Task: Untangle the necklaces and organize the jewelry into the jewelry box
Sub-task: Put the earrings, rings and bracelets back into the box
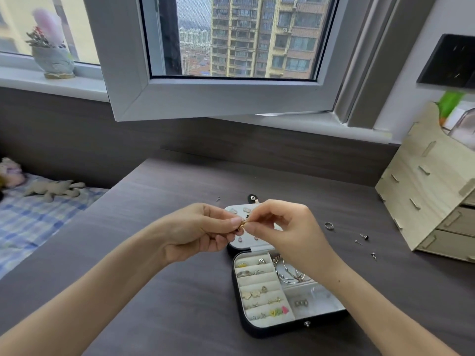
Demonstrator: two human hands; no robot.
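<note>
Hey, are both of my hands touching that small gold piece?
Touching. The head view shows the left hand and right hand both pinching the gold piece between their fingertips.

gold piece [242, 223]: too small to identify | organizer [421, 191]: cut off right
</note>
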